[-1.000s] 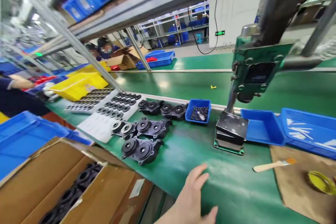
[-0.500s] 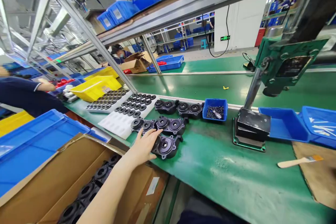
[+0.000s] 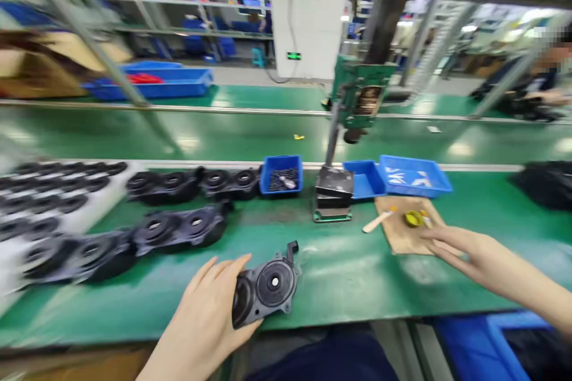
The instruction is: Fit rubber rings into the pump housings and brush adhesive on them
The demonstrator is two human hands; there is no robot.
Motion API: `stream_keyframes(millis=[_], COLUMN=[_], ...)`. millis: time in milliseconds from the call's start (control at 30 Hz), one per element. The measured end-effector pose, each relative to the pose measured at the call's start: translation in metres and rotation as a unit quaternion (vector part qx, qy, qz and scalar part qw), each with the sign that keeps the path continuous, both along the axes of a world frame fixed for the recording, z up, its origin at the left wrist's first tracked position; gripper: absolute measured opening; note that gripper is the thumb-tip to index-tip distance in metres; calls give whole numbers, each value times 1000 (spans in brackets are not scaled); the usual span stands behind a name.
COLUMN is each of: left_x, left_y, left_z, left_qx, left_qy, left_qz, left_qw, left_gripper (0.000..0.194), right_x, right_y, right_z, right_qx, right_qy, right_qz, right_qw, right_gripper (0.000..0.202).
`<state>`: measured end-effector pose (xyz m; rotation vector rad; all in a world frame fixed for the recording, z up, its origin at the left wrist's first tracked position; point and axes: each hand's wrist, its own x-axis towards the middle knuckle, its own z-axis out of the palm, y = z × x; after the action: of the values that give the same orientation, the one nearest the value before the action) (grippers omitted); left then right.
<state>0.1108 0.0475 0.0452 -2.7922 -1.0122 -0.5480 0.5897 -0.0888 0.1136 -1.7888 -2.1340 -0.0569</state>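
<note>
Green worktop (image 3: 250,238) runs across the whole view. Standing on it right of centre is a press (image 3: 364,92), with a green head on a steel post above a dark block base. At the left edge lies a white tray (image 3: 98,205) set with rows of dark rings, blurred. Near the far edge, right of the press base, is a wide blue bin (image 3: 415,190) holding white strips; a smaller blue bin (image 3: 366,181) sits between it and the base. In front of these lies a brown sheet (image 3: 402,241).

Four dark twin-ringed housings (image 3: 183,226) rest between the tray and the press, two behind and two nearer. Near the front edge, the left hand (image 3: 208,303) grips a fifth, a black housing (image 3: 266,289), by its left end; its rings face up and its short arm points to the far side. Whether it touches the worktop cannot be told. The right hand (image 3: 473,250) has its fingers stretched out and loosely together, holding nothing visible, at the brown sheet's right edge; contact there is unclear.

Left of the press base is a blue box (image 3: 264,175) of small dark pieces. Smallest are a wooden-handled brush (image 3: 378,221), lying partly on the brown sheet, and a round yellow tin (image 3: 413,218) upon it.
</note>
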Motion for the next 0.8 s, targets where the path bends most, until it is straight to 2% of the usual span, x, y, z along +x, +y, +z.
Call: stream_keyframes(millis=[67,167,233,300,367,433,567,667,800], left_x=[40,96,123,139,142,137,123,122,131], left_y=[1,1,0,1,3,4,2,-3,-8], left_z=[-6,-8,-7,-9,-13,-21,-34,-37,-41], left_qx=[2,-15,-30,-42,-50,-65,-159,-208,-190], left_qy=[-23,-47,-57,-73,-90,-108,-143,-157,-170], left_qz=[-51,-102,-132,-143,-147,-139,-102,-78,-64], left_qw=[998,994,989,986,984,982,972,962,965], left_gripper=[82,90,93,96,97,98,94,97,102], right_x=[9,25,38,51,62,71,84,94,106], right_y=[3,7,4,-1,-7,-11,-15,-15,-16], right_z=[-2,-9,-15,-24,-34,-46,-66,-75,-77], right_qx=[-42,-42,-31,-28,-35,-44,-61,-48,-30], right_qy=[-22,-66,-94,-111,-119,-121,-192,-251,-272], right_qz=[-22,-65,-95,-113,-112,-100,-11,75,135], right_qw=[999,995,991,987,986,987,979,964,952], right_gripper=[33,28,26,24,25,35,55,49,39])
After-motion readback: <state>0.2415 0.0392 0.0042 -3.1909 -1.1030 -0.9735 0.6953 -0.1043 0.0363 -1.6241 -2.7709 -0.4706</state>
